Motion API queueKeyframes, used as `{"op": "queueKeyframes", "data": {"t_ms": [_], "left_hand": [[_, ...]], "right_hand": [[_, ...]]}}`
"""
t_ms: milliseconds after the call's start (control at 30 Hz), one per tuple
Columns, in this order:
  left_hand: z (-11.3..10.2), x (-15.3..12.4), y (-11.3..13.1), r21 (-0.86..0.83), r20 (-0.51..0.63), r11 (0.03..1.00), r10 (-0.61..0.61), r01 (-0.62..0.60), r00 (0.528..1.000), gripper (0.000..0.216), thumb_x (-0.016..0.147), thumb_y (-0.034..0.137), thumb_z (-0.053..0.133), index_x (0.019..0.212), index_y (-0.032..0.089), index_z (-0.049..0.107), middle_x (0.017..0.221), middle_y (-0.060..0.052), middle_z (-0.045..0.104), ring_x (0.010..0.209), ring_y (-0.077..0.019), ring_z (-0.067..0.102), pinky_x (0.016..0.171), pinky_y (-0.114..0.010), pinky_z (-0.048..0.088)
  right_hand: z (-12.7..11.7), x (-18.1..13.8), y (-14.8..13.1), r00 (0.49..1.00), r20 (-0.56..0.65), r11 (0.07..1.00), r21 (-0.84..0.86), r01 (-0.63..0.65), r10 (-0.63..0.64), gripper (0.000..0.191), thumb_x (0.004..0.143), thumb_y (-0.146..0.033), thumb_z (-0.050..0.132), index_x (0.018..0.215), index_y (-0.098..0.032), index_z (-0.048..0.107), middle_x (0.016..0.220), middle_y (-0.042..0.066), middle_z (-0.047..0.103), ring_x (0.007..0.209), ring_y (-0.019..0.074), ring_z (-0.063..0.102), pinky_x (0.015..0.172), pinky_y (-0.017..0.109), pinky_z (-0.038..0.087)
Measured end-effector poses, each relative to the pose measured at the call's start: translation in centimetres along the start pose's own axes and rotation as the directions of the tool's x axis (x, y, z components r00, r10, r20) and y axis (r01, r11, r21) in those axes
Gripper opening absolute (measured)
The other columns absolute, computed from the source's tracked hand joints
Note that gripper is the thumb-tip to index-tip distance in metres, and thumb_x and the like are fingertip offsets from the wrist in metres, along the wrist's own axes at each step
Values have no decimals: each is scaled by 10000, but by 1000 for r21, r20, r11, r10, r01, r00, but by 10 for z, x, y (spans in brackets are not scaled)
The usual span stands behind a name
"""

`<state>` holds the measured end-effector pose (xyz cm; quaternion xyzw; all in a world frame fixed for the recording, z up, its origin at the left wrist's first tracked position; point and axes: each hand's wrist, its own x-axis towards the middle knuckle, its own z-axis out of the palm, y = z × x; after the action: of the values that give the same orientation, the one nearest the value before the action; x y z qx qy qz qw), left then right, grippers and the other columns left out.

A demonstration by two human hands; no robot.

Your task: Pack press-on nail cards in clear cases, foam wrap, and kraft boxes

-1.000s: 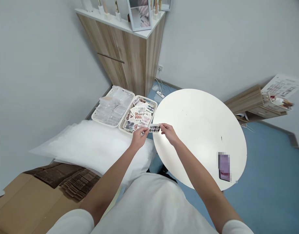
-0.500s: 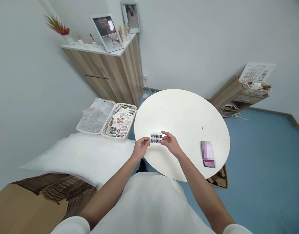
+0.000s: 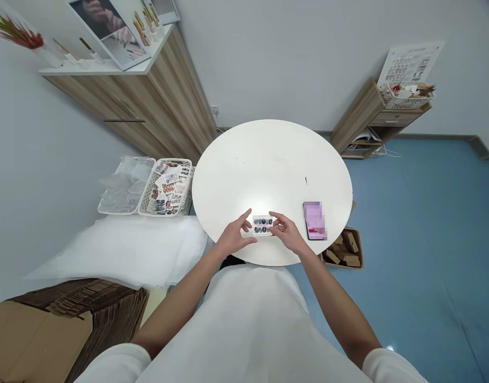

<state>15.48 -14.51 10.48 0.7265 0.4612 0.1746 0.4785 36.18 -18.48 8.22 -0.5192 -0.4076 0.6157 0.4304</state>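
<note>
A white card of press-on nails (image 3: 262,225), dark and patterned in two rows, is over the near part of the round white table (image 3: 268,159). My right hand (image 3: 287,232) pinches the card's right edge between thumb and fingers. On the other side, my left hand (image 3: 235,234) is open, its thumb and index finger spread apart beside the card's left edge without gripping it. A phone (image 3: 315,220) with a blurred pinkish screen lies on the table to the right of my right hand.
Left of the table, a white basket (image 3: 188,205) holds many nail cards, beside a container of clear plastic packets (image 3: 124,183). White sheets (image 3: 128,250) and folded cardboard (image 3: 48,330) lie nearer me. A box of small cartons (image 3: 344,250) stands below the table's right edge.
My left hand has let go of the card and opened. My right hand keeps its pinch. The view has shifted, so the table and phone appear further left and higher.
</note>
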Motion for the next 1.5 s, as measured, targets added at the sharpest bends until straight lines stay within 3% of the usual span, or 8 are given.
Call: {"op": "queueKeyframes", "data": {"t_ms": [233,400,567,1000,1167,1367,1500], "left_hand": [[15,9,-5,77,71,994,72,-78,995,641,688,314,621,1273,269,361,830,11,563,729,-128,530,727,-301,454],[10,17,-5,3,109,993,114,-115,988,631,705,302,605,1280,269,346,827,15,546,734,-118,527,775,-316,453],[8,25,-4,-66,145,989,141,-133,979,702,699,287,616,1316,274,283,856,8,537,745,-115,532,815,-336,444],[19,31,-4,-76,131,992,113,-104,985,618,724,281,583,1289,271,331,832,12,521,718,-104,513,811,-332,439],[25,29,-4,-45,103,996,78,-74,992,637,706,311,603,1285,288,339,948,-11,535,754,-115,528,810,-332,437],[27,23,-17,-51,56,999,0,3,998,589,738,297,568,1284,278,347,902,-6,544,754,-116,544,795,-314,441],[19,17,-31,-61,46,997,-41,44,998,618,727,276,582,1292,274,333,898,-1,539,751,-108,539,798,-306,441]], "right_hand": [[-10,-14,6,999,-9,997,-63,-40,39,526,737,-285,540,1245,-277,404,836,-17,435,663,81,536,659,282,461],[-12,-19,3,999,42,974,-227,-17,28,710,696,-231,570,1328,-313,255,942,4,432,666,67,518,693,293,454],[-11,-21,-6,1000,-14,911,-413,11,-18,718,714,-207,544,1343,-315,214,793,-34,469,650,83,480,729,307,438],[-21,-17,1,998,-55,891,-454,-12,-15,684,709,-242,558,1324,-300,265,764,-41,502,663,95,488,716,292,438],[-23,-17,5,998,-57,900,-435,-13,-13,681,714,-237,553,1326,-308,262,764,-35,505,661,101,491,711,300,441],[-18,-6,17,1000,-9,897,-441,-27,26,692,713,-225,556,1331,-307,256,760,-24,502,672,113,501,702,309,448],[-10,8,20,993,100,877,-481,-5,61,742,708,-226,561,1347,-320,196,792,-27,491,674,108,495,724,323,450]]}}
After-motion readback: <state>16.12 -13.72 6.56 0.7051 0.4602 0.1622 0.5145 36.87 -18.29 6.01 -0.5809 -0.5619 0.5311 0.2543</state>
